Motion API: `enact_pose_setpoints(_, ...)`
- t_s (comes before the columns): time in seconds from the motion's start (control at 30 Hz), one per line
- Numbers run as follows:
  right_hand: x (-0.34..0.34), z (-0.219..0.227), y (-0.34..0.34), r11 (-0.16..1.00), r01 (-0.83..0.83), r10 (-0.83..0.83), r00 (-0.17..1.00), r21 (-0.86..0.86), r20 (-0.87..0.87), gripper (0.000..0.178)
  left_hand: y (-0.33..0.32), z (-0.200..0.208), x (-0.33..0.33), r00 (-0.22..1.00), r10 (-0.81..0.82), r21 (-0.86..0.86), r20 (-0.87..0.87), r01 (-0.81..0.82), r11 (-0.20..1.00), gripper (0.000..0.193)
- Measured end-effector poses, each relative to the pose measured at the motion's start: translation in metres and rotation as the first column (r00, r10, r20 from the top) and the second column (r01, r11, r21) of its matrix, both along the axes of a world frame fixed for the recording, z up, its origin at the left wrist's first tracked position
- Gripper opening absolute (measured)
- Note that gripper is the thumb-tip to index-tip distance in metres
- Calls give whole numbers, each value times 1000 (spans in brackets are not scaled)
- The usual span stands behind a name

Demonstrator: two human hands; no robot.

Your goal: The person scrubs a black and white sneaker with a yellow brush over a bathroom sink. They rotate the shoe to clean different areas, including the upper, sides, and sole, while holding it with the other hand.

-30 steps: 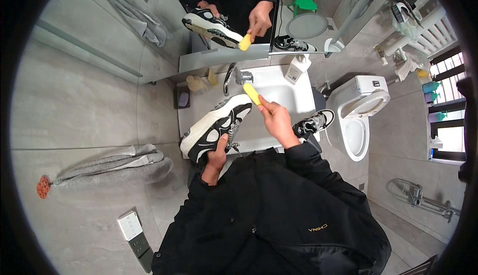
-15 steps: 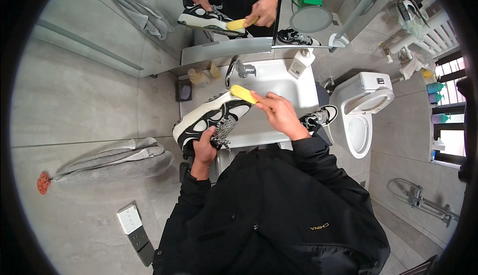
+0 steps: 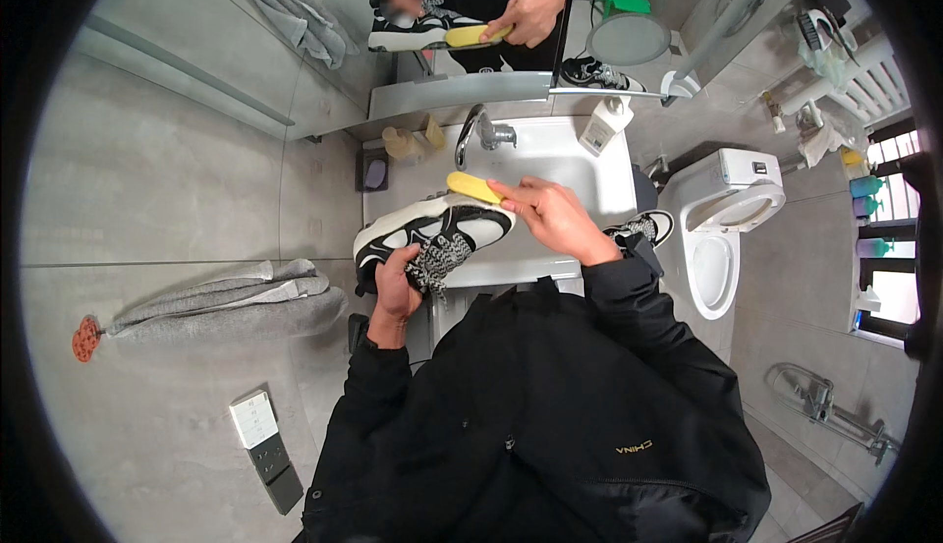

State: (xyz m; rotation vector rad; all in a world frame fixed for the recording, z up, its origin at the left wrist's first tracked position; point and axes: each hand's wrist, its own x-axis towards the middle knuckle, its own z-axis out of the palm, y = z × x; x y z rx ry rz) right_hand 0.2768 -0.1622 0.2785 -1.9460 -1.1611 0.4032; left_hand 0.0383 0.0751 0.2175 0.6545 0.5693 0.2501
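A black and white sneaker (image 3: 471, 228) with speckled laces is held over the white washbasin (image 3: 599, 174), toe to the right. My left hand (image 3: 395, 289) grips it near the heel and ankle opening, thumb on the upper. In my right hand (image 3: 555, 219) is a yellow-handled brush (image 3: 475, 187), laid against the far side of the sneaker's pale sole near the toe. The bristles are hidden beneath the handle. Another similar sneaker (image 3: 644, 230) rests right of the basin, partly behind my right sleeve.
A chrome faucet (image 3: 475, 136) rises at the basin's back, with a white bottle (image 3: 606, 126) on the back right corner. Left of the faucet stand a soap dispenser (image 3: 400, 144) and a soap dish (image 3: 372, 171). A toilet (image 3: 715, 258) is at right; a grey towel (image 3: 231, 312) hangs at left.
The sneaker has turned, its toe swinging lower and to the right, showing more of the laces. The brush has shifted slightly left and down along the sole. Both hands keep their hold.
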Motion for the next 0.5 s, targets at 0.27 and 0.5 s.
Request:
enact_pose_setpoints(0.27,-7,3,0,998,50,-50,999,40,2,41,3,3,2,996,80,-169,-26,-84,982,39)
enact_pose_setpoints(0.5,-30,-14,-3,979,195,-190,978,54,-82,44,-2,2,-1,986,147,-239,82,-123,963,43)
